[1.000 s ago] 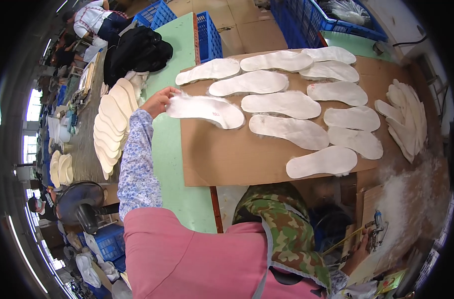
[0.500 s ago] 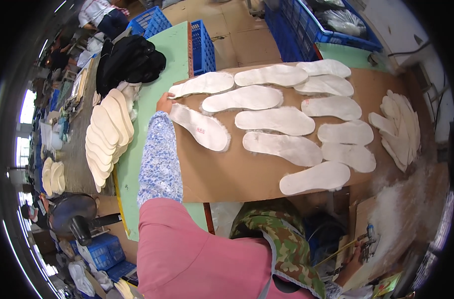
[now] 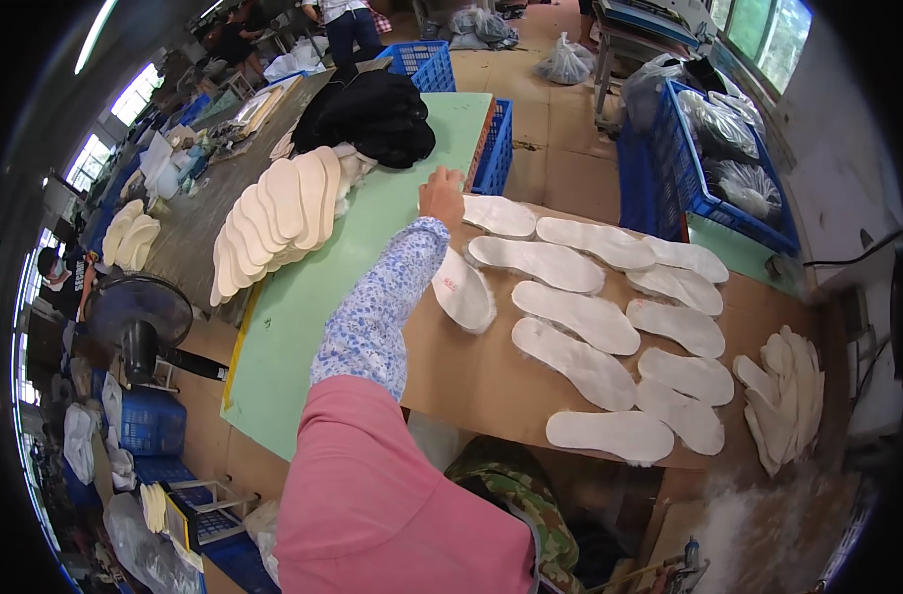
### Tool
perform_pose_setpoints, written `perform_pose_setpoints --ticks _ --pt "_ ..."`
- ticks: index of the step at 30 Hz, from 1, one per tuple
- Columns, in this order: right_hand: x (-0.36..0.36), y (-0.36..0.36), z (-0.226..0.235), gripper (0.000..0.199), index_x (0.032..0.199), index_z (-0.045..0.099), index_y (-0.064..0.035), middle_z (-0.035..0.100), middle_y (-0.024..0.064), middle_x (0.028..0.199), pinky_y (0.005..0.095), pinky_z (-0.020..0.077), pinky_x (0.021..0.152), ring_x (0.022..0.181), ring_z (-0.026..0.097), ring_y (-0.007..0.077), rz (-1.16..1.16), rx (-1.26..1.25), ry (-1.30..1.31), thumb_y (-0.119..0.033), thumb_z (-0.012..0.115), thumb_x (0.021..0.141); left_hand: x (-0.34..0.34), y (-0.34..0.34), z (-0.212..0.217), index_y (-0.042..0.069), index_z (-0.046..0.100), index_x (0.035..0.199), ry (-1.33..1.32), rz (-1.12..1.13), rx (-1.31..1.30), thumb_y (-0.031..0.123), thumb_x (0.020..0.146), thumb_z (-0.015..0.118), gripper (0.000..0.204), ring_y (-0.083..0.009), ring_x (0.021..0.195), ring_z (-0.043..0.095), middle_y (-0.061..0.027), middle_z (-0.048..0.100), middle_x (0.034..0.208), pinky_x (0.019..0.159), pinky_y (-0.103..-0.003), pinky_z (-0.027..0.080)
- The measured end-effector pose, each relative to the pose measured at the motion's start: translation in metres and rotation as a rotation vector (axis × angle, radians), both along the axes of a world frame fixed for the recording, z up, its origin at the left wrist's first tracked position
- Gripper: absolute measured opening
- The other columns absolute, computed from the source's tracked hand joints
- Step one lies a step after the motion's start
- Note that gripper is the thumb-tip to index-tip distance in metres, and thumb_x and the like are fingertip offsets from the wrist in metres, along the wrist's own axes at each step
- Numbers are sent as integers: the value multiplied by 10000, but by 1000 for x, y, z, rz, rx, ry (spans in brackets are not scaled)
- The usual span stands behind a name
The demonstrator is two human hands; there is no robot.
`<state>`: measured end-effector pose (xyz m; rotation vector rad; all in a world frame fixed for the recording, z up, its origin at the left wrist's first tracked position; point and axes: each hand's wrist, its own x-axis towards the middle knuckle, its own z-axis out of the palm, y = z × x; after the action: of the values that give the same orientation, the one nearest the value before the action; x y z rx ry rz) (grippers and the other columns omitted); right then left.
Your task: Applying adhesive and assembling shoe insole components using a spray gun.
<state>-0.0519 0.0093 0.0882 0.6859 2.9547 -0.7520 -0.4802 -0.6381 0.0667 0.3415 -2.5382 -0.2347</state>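
Close by, a spray tool (image 3: 691,554) is peeking up at the lower edge; the right hand is not showing clearly there, so I cannot tell what its fingers are doing. A flowery sleeve (image 3: 377,307) is covering the left arm. Past it, a white insole with a red mark (image 3: 464,295) is lying on the brown board (image 3: 451,391), its long way running down and a bit right, its round end pointing toward the person and its other end hiding by the cuff. The other white insoles (image 3: 580,317) are lying flat, mostly side by side, maybe so their tops are all showing. Farther up, the left hand (image 3: 442,197) is sitting by the left end of another insole (image 3: 501,217), which is pointing across the board. Its fingers are bending, but I cannot tell if they are gripping. Cream insoles (image 3: 278,218) are overlapping on the left, perhaps to save room. Beyond, black cloth (image 3: 367,114) is lying in a heap before a blue crate (image 3: 422,67).
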Motion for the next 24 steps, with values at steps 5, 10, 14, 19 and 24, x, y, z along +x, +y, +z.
perform_pose_setpoints --ticks 5,10,14,19,24 --pt "13 -10 6 224 1069 609 5 602 23 950 218 385 588 747 526 95 -500 -690 446 -106 609 874 8 156 11 35 562 940 165 -628 328 -28 773 462 204 -344 860 558 -175 550 909 776 -435 443" --pt "55 10 29 134 995 630 -20 572 -41 774 207 353 518 609 474 36 -755 -695 392 -61 616 868 45 365 -5 28 589 933 -24 -1063 472 -54 790 487 193 -211 679 495 -92 485 782 628 -322 425" --pt "84 29 39 188 1050 629 -9 638 0 929 230 441 757 831 557 67 -713 -713 458 -44 606 866 68 502 -25 27 598 917 -203 -1333 447 -67 764 474 218 -224 676 512 -106 487 795 652 -337 445" --pt "114 34 35 162 1015 642 -7 635 -2 916 224 438 709 802 547 61 -768 -740 562 -8 588 861 48 630 -55 68 586 1020 -272 -1313 424 -43 782 469 288 -391 972 546 -183 544 1033 823 -436 455" --pt "115 36 34 185 1041 644 0 632 -3 920 206 427 698 794 536 56 -849 -636 615 -4 589 863 -5 734 -51 82 565 1132 -193 -1262 121 15 772 504 372 -365 1078 497 -133 525 1135 872 -471 440"
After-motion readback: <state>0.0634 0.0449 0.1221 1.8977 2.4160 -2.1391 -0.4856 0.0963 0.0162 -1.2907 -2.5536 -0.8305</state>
